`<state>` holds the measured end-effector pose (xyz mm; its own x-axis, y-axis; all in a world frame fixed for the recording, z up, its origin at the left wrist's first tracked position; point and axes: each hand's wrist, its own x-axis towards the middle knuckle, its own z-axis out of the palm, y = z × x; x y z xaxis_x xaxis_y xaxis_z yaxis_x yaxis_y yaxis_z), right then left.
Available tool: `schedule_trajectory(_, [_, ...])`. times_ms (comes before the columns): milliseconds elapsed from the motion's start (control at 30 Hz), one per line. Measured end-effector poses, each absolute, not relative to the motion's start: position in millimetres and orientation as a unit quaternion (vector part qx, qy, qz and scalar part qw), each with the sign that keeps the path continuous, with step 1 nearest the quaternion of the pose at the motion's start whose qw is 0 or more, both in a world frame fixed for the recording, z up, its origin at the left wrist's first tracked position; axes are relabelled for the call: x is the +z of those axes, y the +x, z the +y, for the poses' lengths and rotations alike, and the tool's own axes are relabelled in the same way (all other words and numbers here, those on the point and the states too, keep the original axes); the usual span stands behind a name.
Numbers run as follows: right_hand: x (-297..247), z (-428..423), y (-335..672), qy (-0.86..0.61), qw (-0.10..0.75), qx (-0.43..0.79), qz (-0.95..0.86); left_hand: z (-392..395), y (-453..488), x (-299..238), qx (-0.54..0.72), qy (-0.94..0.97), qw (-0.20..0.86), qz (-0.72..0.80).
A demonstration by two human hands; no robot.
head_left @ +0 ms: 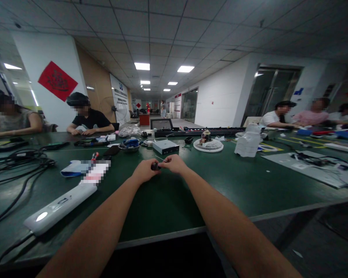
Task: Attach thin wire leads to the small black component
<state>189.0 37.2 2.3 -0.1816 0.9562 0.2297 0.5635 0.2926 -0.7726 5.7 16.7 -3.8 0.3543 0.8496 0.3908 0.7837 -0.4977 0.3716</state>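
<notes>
Left hand (pixel 145 170): fingers curled round a small dark part (pixel 154 166), closed on it. Right hand (pixel 175 164): fingers pinched together at the part's near right, apparently on a thin rod (pixel 160 158) that juts beyond the grip. Whether rod and part touch: cannot tell. The part sits between the hands, not set down.

Progress (judged): handling of the part under way, not finished. Its face is covered by the fingers, so how much is done on it, or left, cannot be read.

Just beyond the grip: grey box (pixel 166 146), casing looks closed. Beyond to the right: fan grille (pixel 208 145) lying flat, with a motor (pixel 205 136) on it; unassembled as it lies. Beyond to the left: bowl (pixel 129 148), contents unclear. Left and nearer the wearer: white device (pixel 60 206), cord attached. Far right: panel (pixel 316 168) bearing loose wiring.
</notes>
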Motion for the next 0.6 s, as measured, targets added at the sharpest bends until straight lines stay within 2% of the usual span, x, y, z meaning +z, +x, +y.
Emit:
schedule_trajectory(200, [2.8,36.7,188.1,-0.491,0.415,0.321,-0.695,21.3,2.2,-7.2,0.281,0.804,0.052,0.521])
schedule_trajectory(600, [7.6,34.8,184.6,-0.481,0.469,0.329,-0.664,16.4,5.7,-2.0,0.296,0.796,0.063,0.524])
